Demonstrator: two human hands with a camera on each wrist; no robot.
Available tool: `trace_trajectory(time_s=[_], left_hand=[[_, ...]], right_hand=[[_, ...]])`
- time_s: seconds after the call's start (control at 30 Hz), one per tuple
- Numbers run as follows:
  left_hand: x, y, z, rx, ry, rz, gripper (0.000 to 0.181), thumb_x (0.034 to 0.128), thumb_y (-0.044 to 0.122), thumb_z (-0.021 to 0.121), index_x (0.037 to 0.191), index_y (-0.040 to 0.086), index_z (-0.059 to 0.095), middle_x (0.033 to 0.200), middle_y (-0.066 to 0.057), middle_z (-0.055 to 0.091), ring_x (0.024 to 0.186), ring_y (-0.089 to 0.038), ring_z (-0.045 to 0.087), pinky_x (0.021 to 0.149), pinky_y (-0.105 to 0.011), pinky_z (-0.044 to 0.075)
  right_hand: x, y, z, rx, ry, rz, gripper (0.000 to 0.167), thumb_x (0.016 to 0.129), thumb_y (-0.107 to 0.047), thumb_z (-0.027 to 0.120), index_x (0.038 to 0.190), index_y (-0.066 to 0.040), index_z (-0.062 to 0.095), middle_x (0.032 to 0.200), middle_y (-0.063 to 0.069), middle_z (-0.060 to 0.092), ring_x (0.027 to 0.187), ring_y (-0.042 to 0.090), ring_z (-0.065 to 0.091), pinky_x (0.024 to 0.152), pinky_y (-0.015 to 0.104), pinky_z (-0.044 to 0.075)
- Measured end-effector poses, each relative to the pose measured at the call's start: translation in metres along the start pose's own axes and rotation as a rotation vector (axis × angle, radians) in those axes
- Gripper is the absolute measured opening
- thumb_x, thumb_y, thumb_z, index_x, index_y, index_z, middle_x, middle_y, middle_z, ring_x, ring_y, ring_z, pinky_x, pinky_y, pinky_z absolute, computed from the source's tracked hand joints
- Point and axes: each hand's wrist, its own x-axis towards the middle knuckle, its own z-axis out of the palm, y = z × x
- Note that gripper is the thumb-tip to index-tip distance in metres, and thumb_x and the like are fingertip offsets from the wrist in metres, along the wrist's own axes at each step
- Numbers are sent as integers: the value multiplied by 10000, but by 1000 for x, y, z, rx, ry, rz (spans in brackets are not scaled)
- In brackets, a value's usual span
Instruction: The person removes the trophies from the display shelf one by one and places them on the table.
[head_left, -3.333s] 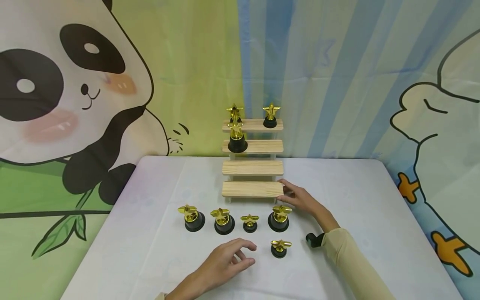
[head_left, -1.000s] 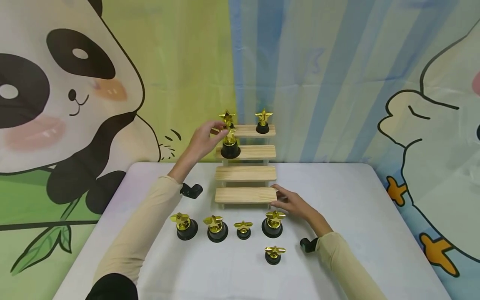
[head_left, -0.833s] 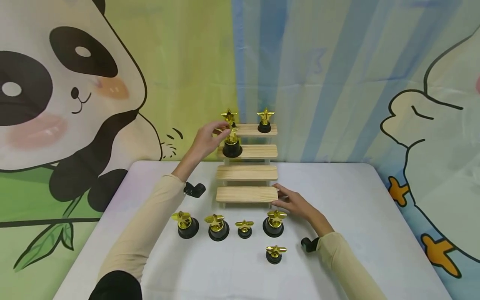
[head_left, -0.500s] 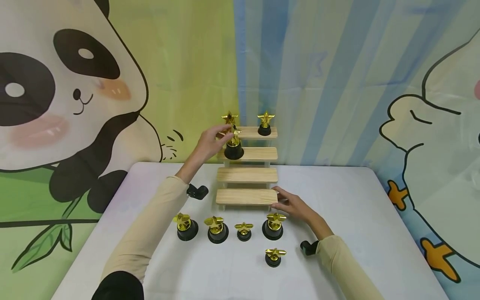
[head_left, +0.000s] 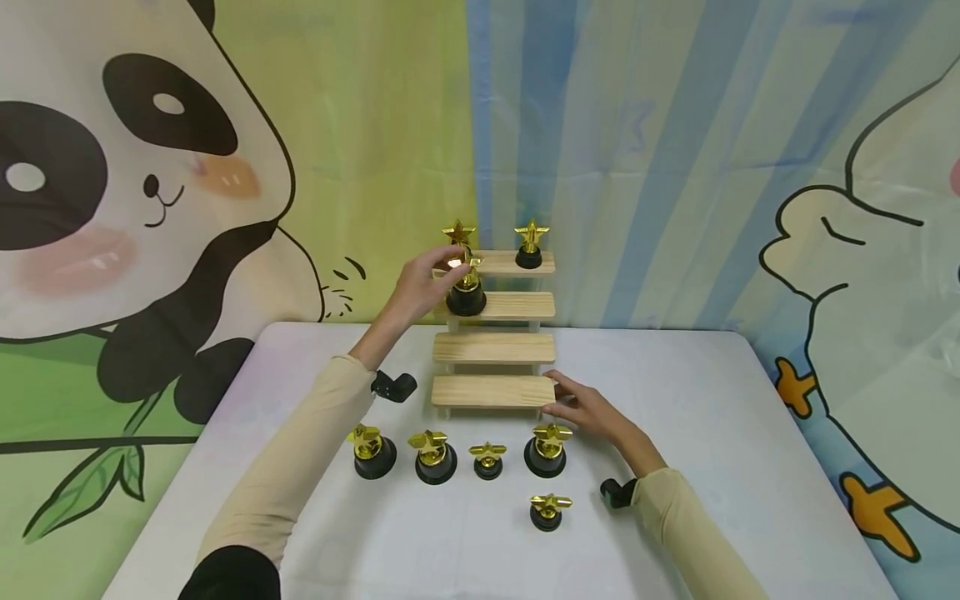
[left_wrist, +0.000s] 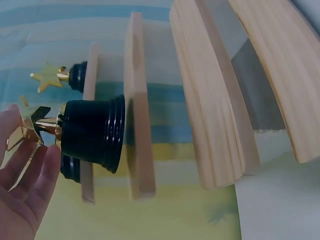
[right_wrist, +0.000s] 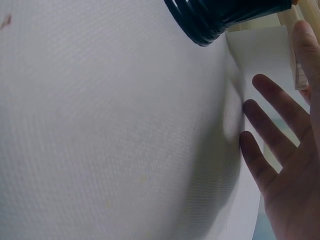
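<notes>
My left hand pinches the gold star top of a trophy with a black base. That trophy stands upright at the left end of the second shelf from the top of a wooden tiered display stand. In the left wrist view, fingertips curl about the star, and the black base meets the shelf. My right hand holds the right end of the bottom shelf between thumb and index finger; its other fingers extend beside it in the right wrist view. Two smaller trophies, one being the right trophy, stand on the top shelf.
Several star trophies stand on the white table before the stand, among them a small trophy and a front trophy. A patterned curtain hangs behind. Black wrist cameras, such as the left camera, jut from both sleeves.
My left hand has gone from the table front up to the trophy on the second shelf, which has shifted very slightly right. My right hand stays at the bottom shelf's end.
</notes>
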Motion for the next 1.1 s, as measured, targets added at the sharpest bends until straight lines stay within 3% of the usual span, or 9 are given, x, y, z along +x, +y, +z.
trace_trajectory(time_s=[0.1,0.3,0.4,0.57,0.7,0.9,1.1], left_hand=[[-6,8,-4,-6,23,31,391,954,292,627,1294,100,599,1286,-104,641,1097,-274,627,893,-433,541],[-23,26,-10,-99,13,28,402,943,319,637,1291,121,597,1250,-89,648,1071,-229,632,743,-390,598],[-35,34,-12,-122,6,38,381,938,308,647,1270,127,611,1208,-81,656,1067,-209,630,740,-373,600],[-54,43,-14,-118,-11,60,369,943,296,642,1274,136,613,1196,-62,660,1082,-175,622,758,-318,586],[-75,53,-15,-120,-27,81,336,943,267,646,1259,155,621,1183,-45,664,1051,-152,623,735,-277,575],[-104,71,-13,-81,-88,160,325,932,252,660,1243,162,628,1146,9,671,1063,-150,626,724,-253,566],[-127,80,-12,-61,-119,183,318,926,233,669,1224,130,630,1127,15,674,996,-125,635,716,-228,565]], right_hand=[[-1,-1,-1,8,7,7,619,940,-370,626,1460,-131,390,1222,136,652,1147,295,615,971,488,512],[1,-2,-2,1,7,7,615,944,-374,618,1463,-139,386,1230,135,647,1150,293,611,974,486,511],[1,-3,-3,5,5,12,628,942,-381,620,1463,-121,384,1241,141,641,1157,305,606,976,494,508],[0,-4,-1,5,12,19,648,940,-370,626,1467,-87,378,1237,152,640,1154,313,606,976,499,506],[0,-4,1,4,3,23,638,941,-374,625,1466,-106,380,1237,153,641,1156,310,607,982,496,504],[-1,-3,2,7,15,34,615,931,-392,632,1448,-152,401,1215,134,653,1144,295,614,982,494,506],[-1,-1,1,4,13,18,602,938,-380,626,1447,-150,399,1224,138,652,1153,295,614,984,486,507]])
